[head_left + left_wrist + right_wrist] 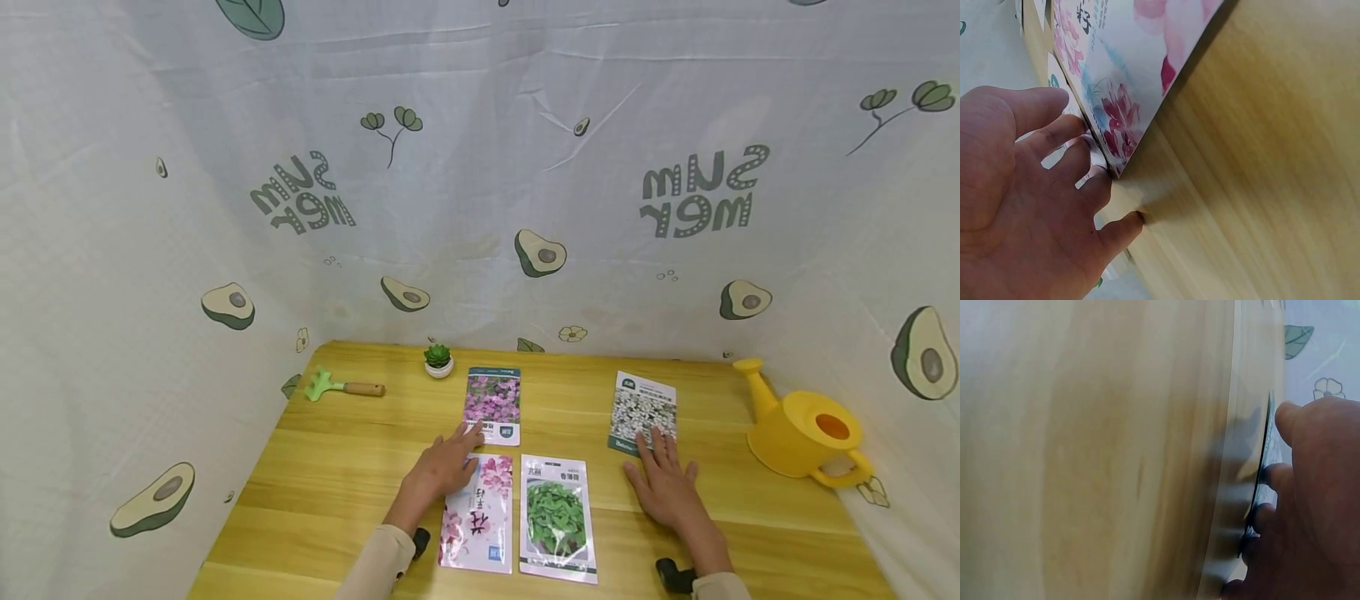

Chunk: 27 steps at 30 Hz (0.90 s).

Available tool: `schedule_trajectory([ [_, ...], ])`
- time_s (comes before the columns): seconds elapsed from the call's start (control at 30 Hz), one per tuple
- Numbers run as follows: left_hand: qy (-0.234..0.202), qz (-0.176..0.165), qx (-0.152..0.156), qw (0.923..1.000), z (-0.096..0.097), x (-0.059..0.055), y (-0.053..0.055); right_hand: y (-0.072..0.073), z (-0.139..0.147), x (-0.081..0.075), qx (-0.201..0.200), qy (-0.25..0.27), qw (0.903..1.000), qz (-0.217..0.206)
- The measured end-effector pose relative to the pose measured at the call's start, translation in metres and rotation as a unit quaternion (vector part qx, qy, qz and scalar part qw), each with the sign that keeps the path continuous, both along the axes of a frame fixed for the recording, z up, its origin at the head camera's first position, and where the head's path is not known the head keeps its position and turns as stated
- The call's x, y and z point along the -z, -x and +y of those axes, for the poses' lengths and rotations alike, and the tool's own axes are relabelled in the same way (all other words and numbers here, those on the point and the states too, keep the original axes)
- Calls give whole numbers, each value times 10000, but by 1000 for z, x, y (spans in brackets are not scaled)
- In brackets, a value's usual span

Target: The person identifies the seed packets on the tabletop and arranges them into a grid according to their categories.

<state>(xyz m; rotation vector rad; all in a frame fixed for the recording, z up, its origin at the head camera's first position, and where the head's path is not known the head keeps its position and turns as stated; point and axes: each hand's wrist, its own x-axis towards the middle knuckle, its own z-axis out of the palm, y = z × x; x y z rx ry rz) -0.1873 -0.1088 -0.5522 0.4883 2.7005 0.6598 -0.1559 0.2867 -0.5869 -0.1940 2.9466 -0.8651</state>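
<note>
In the head view my left hand [441,468], fingers spread, reaches over the lower left corner of a purple-flower seed packet [492,400]. Its thumb side lies over the top edge of a pink-blossom seed packet [474,521], whose corner also shows beside the fingers in the left wrist view. My right hand [663,490] has its fingertips on the lower part of a white-flower seed packet [641,407]. In the right wrist view this packet [1269,447] appears edge-on at the fingers. Between the hands lies a green-leaf seed packet [557,521].
A yellow watering can [791,437] stands at the right edge of the wooden table [322,492]. Toward the back left are a small green hand rake with a wooden handle [363,389] and a potted succulent [438,360]. An avocado-print cloth [480,167] surrounds the table.
</note>
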Motion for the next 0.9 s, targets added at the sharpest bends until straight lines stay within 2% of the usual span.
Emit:
schedule_trajectory([
  [0.2,18,-1,15,10000,0,0,0,1,-2,5,-34,-7,9999,166],
  [0.4,60,-34,-13,10000,1,1,1,2,-7,2,-103,97,9998,109],
  [0.6,48,-34,4,10000,1,0,3,7,-10,9,-166,19,9996,238],
  [0.8,44,-23,13,10000,1,-1,1,10,-19,2,-174,-33,9998,34],
  [0.9,50,-6,13,10000,1,-1,1,10,-22,3,-191,29,9998,90],
])
